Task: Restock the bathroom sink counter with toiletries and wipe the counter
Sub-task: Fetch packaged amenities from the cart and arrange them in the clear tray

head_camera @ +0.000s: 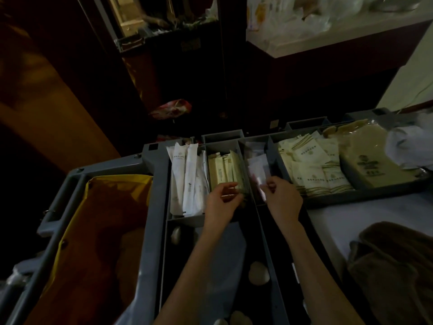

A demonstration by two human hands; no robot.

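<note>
Grey cart: fills lower frame; top tray split into compartments.

Yellow bag: hung at cart's L end, mouth open upward.

Brown towel: folded, at cart's near-R corner.

Slipper pack: flat in cart's far-R compartment, long axis approx. near-to-far.

Square cream packets: same compartment, stacked in rows toward cart centre, touching slipper pack.

White long sachets: far-L tray compartment of cart. Long axis near-to-far, far ends raised against compartment's far wall.

Cream sachets: next compartment toward cart's R. Stood on edge, long axis near-to-far, packed side by side.

Clear packets: narrow compartment one further R. Piled loosely; orientation not readable (dim, blurred).

Left hand: reached in from cart's near side, forearm running up cart centre, back of hand up. Fingers curled, thumb opposed, clamped on near end of cream sachets.

Right hand: forearm approx. parallel to L, back of hand up. Thumb + forefinger pinched on one clear packet at near end of its compartment; remaining fingers curled under.

Round soaps: pale, in cart's dark near compartment, between both forearms.
</note>
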